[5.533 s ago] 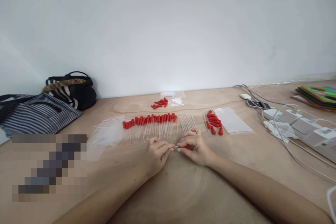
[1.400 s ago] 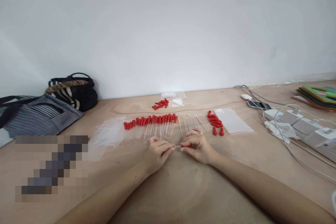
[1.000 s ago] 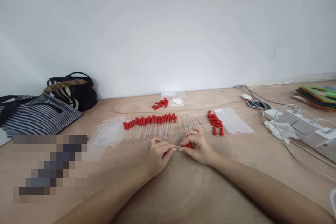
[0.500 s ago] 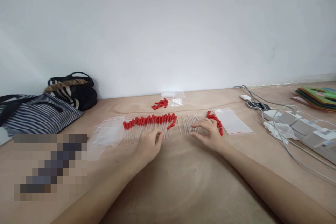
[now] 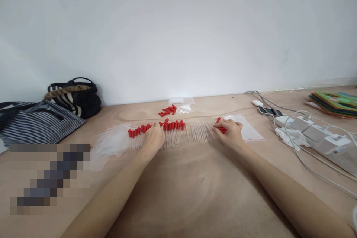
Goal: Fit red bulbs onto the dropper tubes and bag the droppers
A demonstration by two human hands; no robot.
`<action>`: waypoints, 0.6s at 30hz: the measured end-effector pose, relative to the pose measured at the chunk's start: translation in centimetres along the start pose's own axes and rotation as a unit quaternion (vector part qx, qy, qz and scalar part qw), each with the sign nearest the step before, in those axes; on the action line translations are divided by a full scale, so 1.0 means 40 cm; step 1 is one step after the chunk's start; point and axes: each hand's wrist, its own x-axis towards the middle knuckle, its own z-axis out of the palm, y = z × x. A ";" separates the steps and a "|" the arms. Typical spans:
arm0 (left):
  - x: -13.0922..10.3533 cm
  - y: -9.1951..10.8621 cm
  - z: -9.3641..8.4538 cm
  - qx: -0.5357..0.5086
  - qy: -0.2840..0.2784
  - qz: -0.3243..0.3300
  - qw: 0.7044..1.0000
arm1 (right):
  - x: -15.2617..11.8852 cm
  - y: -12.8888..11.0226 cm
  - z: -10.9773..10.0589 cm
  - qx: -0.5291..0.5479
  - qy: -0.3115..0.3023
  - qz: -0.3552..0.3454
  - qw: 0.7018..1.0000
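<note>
My left hand point(image 5: 154, 137) is closed over a row of glass droppers, its fingertips pinched on a dropper with a red rubber bulb point(image 5: 166, 121) that tilts above the others. The row's red bulbs point(image 5: 178, 125) point toward the wall, and some droppers are hidden under the hand. At the right, my right hand point(image 5: 230, 132) has its fingers curled onto a small pile of loose red rubber bulbs point(image 5: 222, 129), mostly covered by the hand. Between the hands lie several bare glass tubes point(image 5: 199, 132) side by side.
Clear plastic bags point(image 5: 114, 142) lie left, and another bag point(image 5: 252, 131) is beside my right hand. More red bulbs point(image 5: 168, 110) and a bag of tubes point(image 5: 184, 108) sit near the wall. Striped bag point(image 5: 41, 122) far left; power strip point(image 5: 320, 135) and cables right.
My left hand has moved left with the dropper, over the row. My right hand has shifted right from the bare tubes to the loose red bulbs, and its fingers have closed.
</note>
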 end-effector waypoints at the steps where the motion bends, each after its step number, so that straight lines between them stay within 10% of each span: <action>1: -0.001 0.001 -0.002 0.003 0.001 -0.003 1.000 | 0.000 0.001 0.000 -0.002 0.000 0.001 1.000; 13: 0.008 -0.009 0.002 0.022 -0.017 -0.013 1.000 | 0.004 -0.005 -0.011 -0.046 -0.035 0.020 0.998; 18: -0.011 0.040 -0.008 0.005 0.008 0.080 0.997 | 0.018 0.004 -0.035 -0.112 -0.080 0.064 0.988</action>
